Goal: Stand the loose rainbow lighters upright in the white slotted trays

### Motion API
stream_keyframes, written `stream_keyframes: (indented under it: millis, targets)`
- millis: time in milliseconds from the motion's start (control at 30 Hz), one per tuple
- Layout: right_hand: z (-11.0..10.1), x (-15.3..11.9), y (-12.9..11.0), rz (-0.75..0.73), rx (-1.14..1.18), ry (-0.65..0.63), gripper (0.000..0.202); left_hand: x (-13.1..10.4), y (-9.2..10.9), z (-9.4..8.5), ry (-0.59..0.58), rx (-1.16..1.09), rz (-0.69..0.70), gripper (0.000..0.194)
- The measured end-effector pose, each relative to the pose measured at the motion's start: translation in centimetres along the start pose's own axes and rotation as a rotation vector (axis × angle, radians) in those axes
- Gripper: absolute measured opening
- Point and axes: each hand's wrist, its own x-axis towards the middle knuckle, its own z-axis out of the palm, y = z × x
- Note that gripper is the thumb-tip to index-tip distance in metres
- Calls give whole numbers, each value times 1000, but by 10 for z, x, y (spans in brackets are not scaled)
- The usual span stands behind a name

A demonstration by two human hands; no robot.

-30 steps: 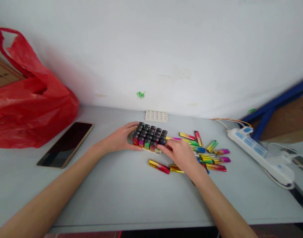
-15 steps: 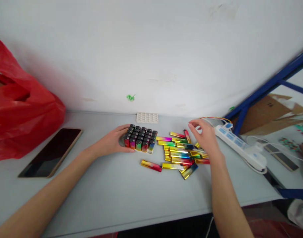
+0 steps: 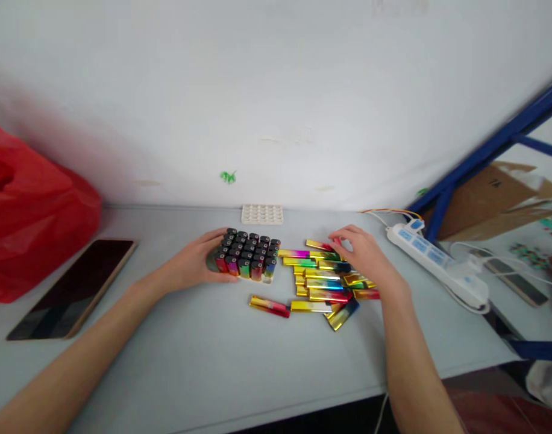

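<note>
Colourful lighters with black tops (image 3: 244,253) stand upright in tight rows in a white tray (image 3: 267,279). My left hand (image 3: 197,259) is wrapped round the left side of this block, thumb at the front and fingers behind. Gold-and-coloured lighters (image 3: 323,283) lie flat in a loose pile to its right. Over the pile's far edge, my right hand (image 3: 364,250) pinches a red lighter (image 3: 337,241) between thumb and fingertips; most of it is hidden by the hand. One gold-and-red lighter (image 3: 270,306) lies apart at the front left of the pile.
A white moulded tray (image 3: 262,214) lies by the wall. At left are a dark phone (image 3: 72,289) and a red plastic bag (image 3: 36,211). A power strip (image 3: 439,265) with cords, a blue metal frame (image 3: 466,163) and a cardboard box (image 3: 484,199) stand at right.
My right hand has come down and left onto the red lighter and closed on it. My left hand keeps its hold on the lighter block. The view has shifted slightly.
</note>
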Motion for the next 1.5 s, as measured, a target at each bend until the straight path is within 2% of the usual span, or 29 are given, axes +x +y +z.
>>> stream_keyframes:
  millis: [167,333,433,500,633,700,767,933,1000,1133,1267,1367,1500]
  targets:
    - [19,7,4,75,-94,-93,17,-1,-3,0,11,12,8,96]
    - [20,6,0,88,-52,-47,11,0,-1,-1,21,10,20,94]
    - [16,6,-7,98,130,64,14,1,2,-2,19,6,35,92]
    - [16,8,-15,131,297,154,23,1,5,-3,20,11,47,91]
    - [25,17,-42,281,769,326,46,-1,10,-3,18,41,54,95]
    - [29,19,-57,335,977,365,51,-3,11,-2,13,46,54,97]
    - [30,18,-72,352,1097,318,55,-3,12,-1,18,42,63,98]
    - [28,11,-94,340,1239,30,58,-3,18,2,69,45,78,97]
    - [30,9,-97,341,1235,-38,59,-2,20,3,71,48,64,97]
    - [41,7,-100,371,1118,-85,62,-2,19,5,71,46,49,99]
    - [55,7,-108,441,974,-37,74,-1,17,5,77,47,55,103]
    - [63,6,-112,480,851,37,69,0,17,4,70,46,51,103]
    - [70,5,-111,447,783,72,61,-1,18,3,56,40,30,102]
